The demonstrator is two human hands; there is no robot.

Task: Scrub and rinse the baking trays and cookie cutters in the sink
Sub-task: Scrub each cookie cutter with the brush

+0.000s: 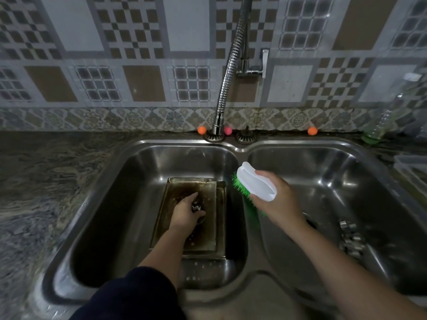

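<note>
A double steel sink point(240, 147) is set into a mottled stone table point(46, 181), with 2 basins side by side. In the left basin lie the baking trays point(208, 188), dark and greasy, one stacked on another and slightly offset so the lower rim shows at the right and near edges. The left hand point(186, 213) reaches down into the top tray, its fingers curled around a small metal cookie cutter point(196, 207) that it grips just above the tray floor. A dark sleeve point(138, 296) covers that forearm near the bottom edge.

The right hand point(275, 202) is raised over the divider between the basins, wrapped around the white handle of a scrub brush point(254, 185) with green bristles pointing down and left, toward the trays but apart from them. In the right basin, near its right wall, sit more cookie cutters point(351, 236), shiny and blurred. A flexible metal faucet hose point(228, 72) hangs down to the sink's back rim. 3 small coloured balls point(201, 130) rest along the wall behind it.
</note>
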